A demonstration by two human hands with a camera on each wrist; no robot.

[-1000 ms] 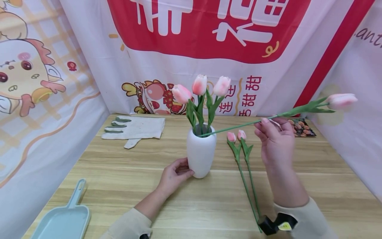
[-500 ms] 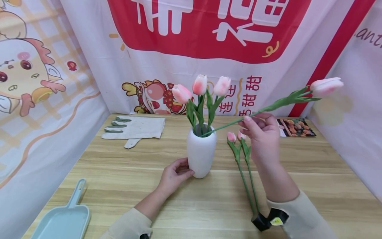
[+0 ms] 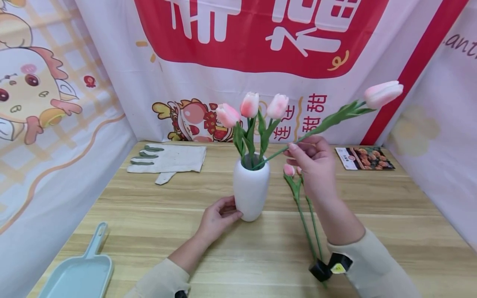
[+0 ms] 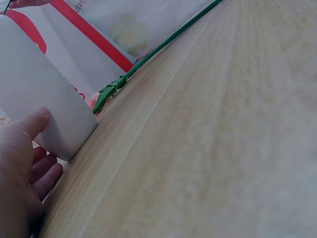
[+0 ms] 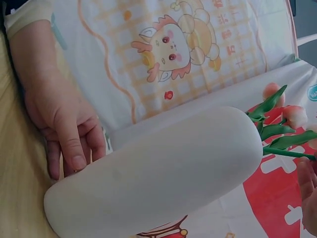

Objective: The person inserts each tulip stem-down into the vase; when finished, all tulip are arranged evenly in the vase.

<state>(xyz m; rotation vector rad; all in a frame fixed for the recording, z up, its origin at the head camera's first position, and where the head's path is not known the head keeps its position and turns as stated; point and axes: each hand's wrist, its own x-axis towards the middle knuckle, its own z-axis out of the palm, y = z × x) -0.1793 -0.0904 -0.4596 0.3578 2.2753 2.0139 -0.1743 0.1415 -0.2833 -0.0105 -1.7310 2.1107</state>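
A white vase [image 3: 251, 194] stands upright on the wooden table, holding three pink tulips [image 3: 249, 105] with green leaves. My left hand [image 3: 218, 219] grips the vase low on its left side, thumb in front and fingers behind, as the left wrist view also shows with the thumb on the white wall [image 4: 54, 99]. My right hand [image 3: 314, 165] pinches the green stem of another pink tulip [image 3: 383, 94]. That tulip slants up to the right, its stem's lower end inside the vase mouth. In the right wrist view the stem [image 5: 287, 152] enters at the rim.
Two more tulips [image 3: 303, 219] lie on the table right of the vase, partly hidden by my right arm. A white glove [image 3: 175, 159] lies at the back left, a light blue dustpan [image 3: 80, 273] at the front left. A printed card [image 3: 365, 158] lies at the back right.
My right hand has moved left toward the vase, tilting its tulip more upright with the bloom rising and shifting left. The stem's end stays at the vase mouth. My left hand has kept its place.
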